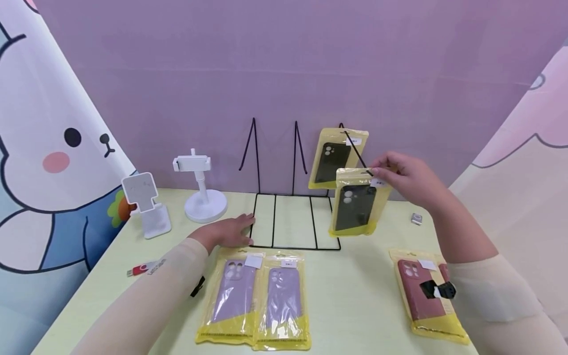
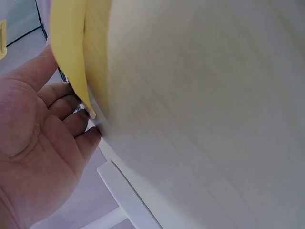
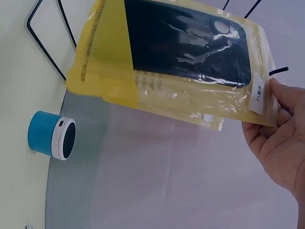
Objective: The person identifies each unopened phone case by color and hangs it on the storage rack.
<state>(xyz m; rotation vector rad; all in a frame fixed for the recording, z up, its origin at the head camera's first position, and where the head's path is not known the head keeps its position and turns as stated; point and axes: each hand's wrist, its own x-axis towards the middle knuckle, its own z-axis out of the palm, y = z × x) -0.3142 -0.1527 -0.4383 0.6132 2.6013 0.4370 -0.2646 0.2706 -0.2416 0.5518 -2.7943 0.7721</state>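
Note:
My right hand (image 1: 406, 177) pinches the top right corner of a yellow-edged clear pouch (image 3: 190, 90) with a black phone case (image 1: 355, 207) inside. At the pouch's top edge pokes out the tip of the right hook (image 3: 279, 71) of a black wire display rack (image 1: 284, 248). Farther back on that hook hangs another pouch with a black phone case (image 1: 330, 162). My left hand (image 1: 230, 230) rests on the table with its fingertips at the left side of the rack's base. In the left wrist view, a yellow pouch edge (image 2: 71, 52) overlaps the left hand's fingers (image 2: 64, 105).
Two pouches with lilac phone cases (image 1: 284, 301) lie before the rack. Pouches with dark red cases (image 1: 419, 291) lie front right. White phone stands (image 1: 206, 204) and a red USB stick (image 1: 139, 269) are at left. A blue speaker (image 3: 45, 133) stands on the table.

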